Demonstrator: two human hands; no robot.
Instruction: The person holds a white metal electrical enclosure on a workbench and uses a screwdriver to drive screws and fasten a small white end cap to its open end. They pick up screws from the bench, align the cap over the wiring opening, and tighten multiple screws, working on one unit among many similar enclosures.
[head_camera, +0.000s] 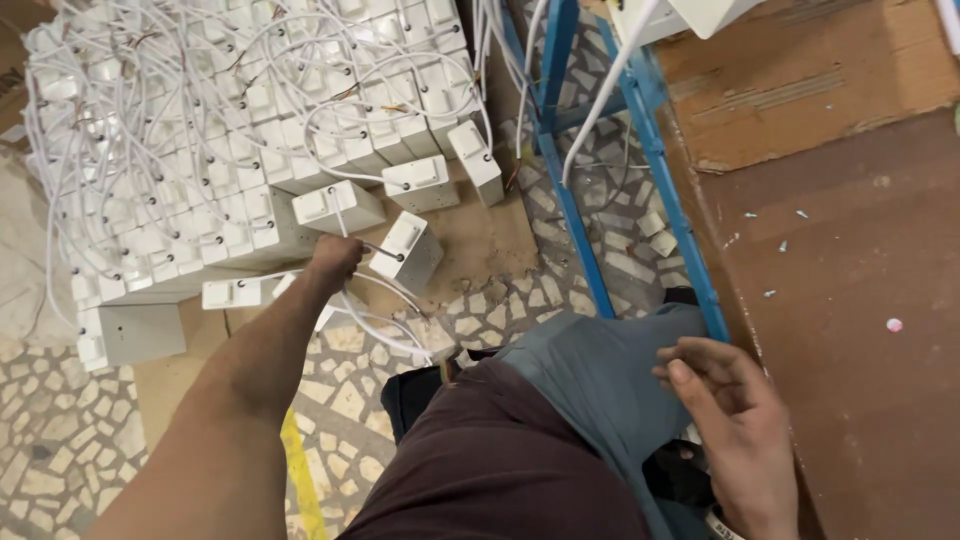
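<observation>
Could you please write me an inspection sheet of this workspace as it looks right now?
Surface: mosaic stone floor with a yellow stripe; brown cardboard under the stack.
Job's things: white box unit lying apart from the stack, its cord by the left hand.
Clutter: large stack of white box units, several tipped loose at its front edge; small white bits on the brown tabletop.
Hands: left hand closed at the cord by the loose unit; right hand open, empty, resting by the knee.
Cables: thin white cords tangled over the stack; more hang along the frame.
Surroundings: blue metal frame beside the tabletop.
</observation>
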